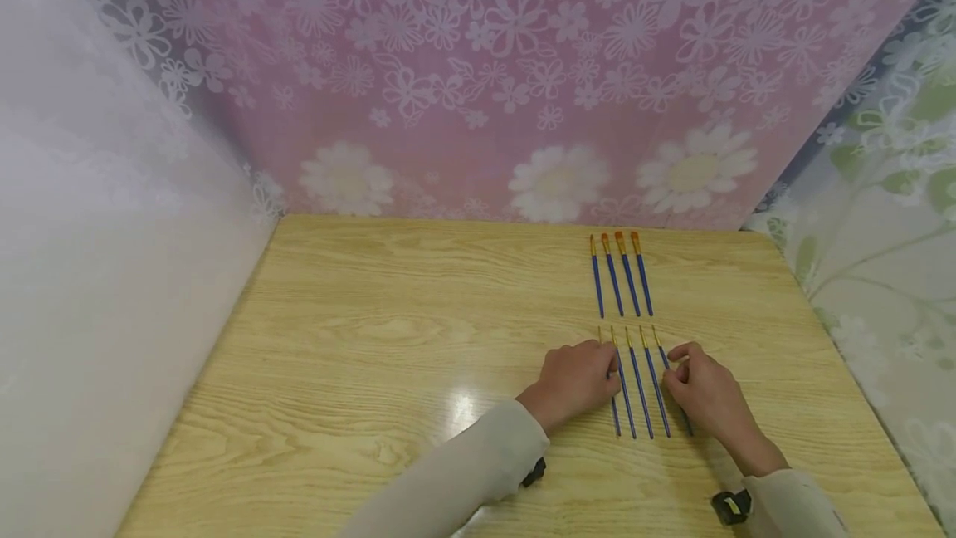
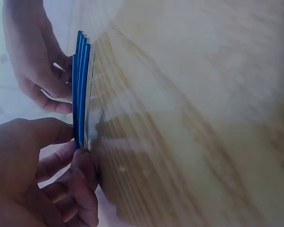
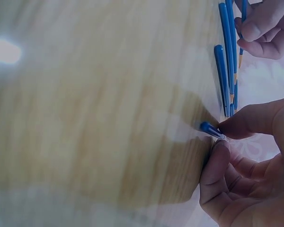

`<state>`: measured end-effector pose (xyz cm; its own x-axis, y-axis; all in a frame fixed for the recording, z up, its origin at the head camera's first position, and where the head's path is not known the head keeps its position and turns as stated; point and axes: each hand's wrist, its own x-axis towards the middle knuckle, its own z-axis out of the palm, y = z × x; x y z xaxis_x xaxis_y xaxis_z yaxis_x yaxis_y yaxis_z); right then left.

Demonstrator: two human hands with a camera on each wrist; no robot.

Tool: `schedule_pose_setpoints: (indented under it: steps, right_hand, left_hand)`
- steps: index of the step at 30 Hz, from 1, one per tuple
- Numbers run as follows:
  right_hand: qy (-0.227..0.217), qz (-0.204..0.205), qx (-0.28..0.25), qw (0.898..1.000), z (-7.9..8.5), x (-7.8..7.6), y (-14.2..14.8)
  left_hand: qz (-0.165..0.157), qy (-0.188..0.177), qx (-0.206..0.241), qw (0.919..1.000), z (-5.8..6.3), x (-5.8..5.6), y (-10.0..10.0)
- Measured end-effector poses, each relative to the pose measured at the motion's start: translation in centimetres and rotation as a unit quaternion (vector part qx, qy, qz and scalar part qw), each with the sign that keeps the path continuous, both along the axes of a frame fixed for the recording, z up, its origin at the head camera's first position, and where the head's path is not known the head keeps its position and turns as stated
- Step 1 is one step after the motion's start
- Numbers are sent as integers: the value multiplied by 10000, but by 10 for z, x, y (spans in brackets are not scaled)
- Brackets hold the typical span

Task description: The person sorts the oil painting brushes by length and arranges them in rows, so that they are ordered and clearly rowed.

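Thin paintbrushes with blue handles and gold ferrules lie side by side in a near row on the table. My left hand (image 1: 578, 380) pinches the leftmost paintbrush (image 1: 616, 418) of that row between thumb and fingers. At the opposite end, my right hand (image 1: 705, 395) pinches the rightmost paintbrush (image 1: 688, 424); its blue handle end (image 3: 209, 128) pokes out past the thumb and fingertip in the right wrist view. Between both hands lie several slim paintbrushes (image 1: 639, 380), roughly parallel, tips pointing away from me. The left fingers cover part of their brush in the head view.
Beyond the near row, a second row of wider paintbrushes (image 1: 630, 281) with orange bristles lies close to the back edge. The wood-grain table (image 1: 358, 355) meets a pink flowered curtain (image 1: 463, 106) behind, a pale wall (image 1: 112, 231) at left and a leafy curtain (image 1: 889, 272) at right.
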<state>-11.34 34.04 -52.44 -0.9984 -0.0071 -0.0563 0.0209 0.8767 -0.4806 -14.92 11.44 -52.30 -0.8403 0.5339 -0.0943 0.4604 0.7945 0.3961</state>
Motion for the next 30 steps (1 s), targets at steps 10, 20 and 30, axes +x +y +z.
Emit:
schedule_pose_setpoints:
  steps: [10, 20, 30]
  right_hand:
    - [-103, -85, -8, 9999, 1, 0, -2]
    - [-133, -106, 7, 9999, -1, -3, -1]
    - [-136, -77, -44, 9999, 3, -3, 5]
  left_hand:
    - [-173, 309, -189, 9992, -2, 4, -1]
    - [-148, 366, -199, 9990, -4, 3, 0]
    - [51, 218, 148, 9996, -6, -4, -5]
